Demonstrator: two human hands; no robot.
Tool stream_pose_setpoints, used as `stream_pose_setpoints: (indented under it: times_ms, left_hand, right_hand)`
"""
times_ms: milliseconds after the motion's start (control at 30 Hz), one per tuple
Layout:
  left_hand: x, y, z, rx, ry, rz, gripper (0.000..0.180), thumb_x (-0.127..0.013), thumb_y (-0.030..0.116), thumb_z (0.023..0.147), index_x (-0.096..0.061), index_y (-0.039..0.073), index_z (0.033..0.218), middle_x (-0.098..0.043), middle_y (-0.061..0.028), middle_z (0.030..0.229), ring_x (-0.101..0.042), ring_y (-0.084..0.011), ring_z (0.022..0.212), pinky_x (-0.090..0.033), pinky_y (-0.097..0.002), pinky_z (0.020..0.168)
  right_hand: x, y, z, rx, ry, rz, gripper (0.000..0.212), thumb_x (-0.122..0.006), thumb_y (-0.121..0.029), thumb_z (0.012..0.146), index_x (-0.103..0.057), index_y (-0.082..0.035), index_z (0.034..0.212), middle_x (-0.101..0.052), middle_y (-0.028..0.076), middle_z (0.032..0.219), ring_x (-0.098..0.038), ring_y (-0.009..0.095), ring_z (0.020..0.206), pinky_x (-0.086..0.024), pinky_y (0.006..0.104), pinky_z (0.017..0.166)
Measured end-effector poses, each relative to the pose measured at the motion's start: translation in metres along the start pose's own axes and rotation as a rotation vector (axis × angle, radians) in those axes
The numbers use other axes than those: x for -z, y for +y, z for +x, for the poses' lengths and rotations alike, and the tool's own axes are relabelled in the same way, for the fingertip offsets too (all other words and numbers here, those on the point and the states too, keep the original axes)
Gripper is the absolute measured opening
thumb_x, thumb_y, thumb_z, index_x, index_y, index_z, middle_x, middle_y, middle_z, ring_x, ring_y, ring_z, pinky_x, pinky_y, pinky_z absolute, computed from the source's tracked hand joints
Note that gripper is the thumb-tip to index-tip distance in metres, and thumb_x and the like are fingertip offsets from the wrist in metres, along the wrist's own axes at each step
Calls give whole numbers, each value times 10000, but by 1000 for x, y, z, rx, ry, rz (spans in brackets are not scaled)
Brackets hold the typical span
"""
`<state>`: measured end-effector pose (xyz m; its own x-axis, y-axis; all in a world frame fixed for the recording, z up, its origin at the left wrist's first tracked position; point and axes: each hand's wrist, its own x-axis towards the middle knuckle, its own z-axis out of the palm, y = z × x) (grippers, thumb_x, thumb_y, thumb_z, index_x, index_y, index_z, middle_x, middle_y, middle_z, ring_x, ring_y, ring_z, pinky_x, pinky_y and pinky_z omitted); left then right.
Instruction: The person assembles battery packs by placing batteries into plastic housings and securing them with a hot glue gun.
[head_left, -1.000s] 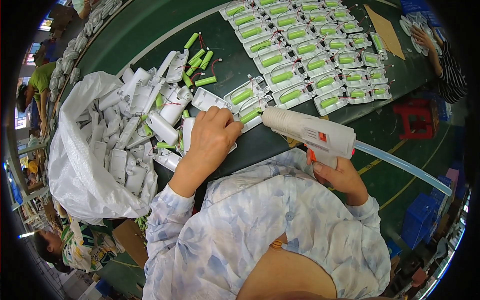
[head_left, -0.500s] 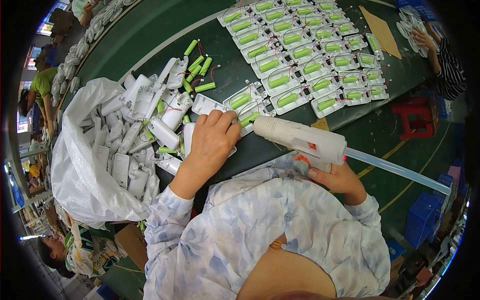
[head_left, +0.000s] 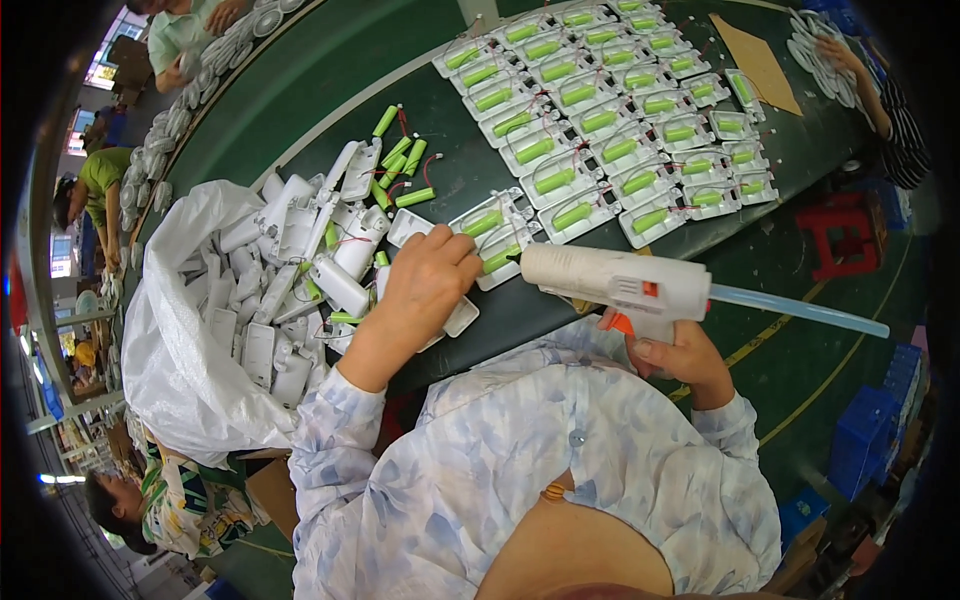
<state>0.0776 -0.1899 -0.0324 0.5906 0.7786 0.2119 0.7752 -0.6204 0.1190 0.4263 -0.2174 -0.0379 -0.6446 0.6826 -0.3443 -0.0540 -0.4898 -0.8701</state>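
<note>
A white glue gun with an orange trigger is held level over the near edge of the dark green tabletop, its nozzle pointing left at a green cylindrical battery lying in a white plastic tray. A clear glue stick juts out of the gun's back toward the right. The right hand grips the gun's handle from below, its fingers curled tight around it. The left hand lies palm down on the tabletop just left of the nozzle, fingers bent and pressing on the tray and on a white shell piece beneath it; whether they pinch anything cannot be told. Farther back, rows of filled trays with green batteries and red wires stretch up the tabletop. To the left, loose green batteries lie beside a heap of white plastic housings spilling from a white plastic bag. Other people work along the tabletop's far edges.
</note>
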Motion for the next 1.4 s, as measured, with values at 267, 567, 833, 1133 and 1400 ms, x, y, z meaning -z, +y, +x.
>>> stream_pose_setpoints:
  times_ms: [267,567,833,1133,1400]
  left_hand:
    - [8,-10,5,-73,-104,-83,136,-656,72,703,-688,45,832,-676,-48,905,-599,-222,800,-512,-333,680]
    - [25,1,0,-20,-32,-387,206,-757,-24,658,-695,30,847,-669,-100,859,-648,-289,770,-532,-373,649]
    - [-6,45,39,-340,-151,-461,171,-634,68,768,-650,7,927,-638,-109,942,-643,-285,858,-547,-373,682]
    - [-29,56,57,-283,-22,-350,55,-606,71,741,-563,44,721,-530,-103,776,-584,-272,734,-512,-378,601]
    - [-8,55,48,-347,8,-535,96,-638,103,758,-633,65,846,-534,-80,853,-578,-260,784,-490,-374,616]
  right_hand:
    - [2,-10,-9,300,256,227,670,-708,-319,817,-430,49,1302,-596,227,1157,-529,135,495,-432,273,427]
    - [10,-11,-5,445,243,310,591,-635,-273,863,-420,32,1322,-544,254,1211,-519,133,485,-431,274,420]
    - [14,-13,-4,484,252,338,592,-647,-253,879,-432,62,1331,-576,256,1223,-532,132,519,-456,275,454]
    - [17,-8,-5,455,252,343,625,-676,-274,851,-425,40,1330,-545,265,1230,-518,139,482,-446,287,423]
    - [22,-7,2,468,199,365,645,-669,-260,850,-397,44,1350,-529,283,1266,-515,162,464,-457,318,414]
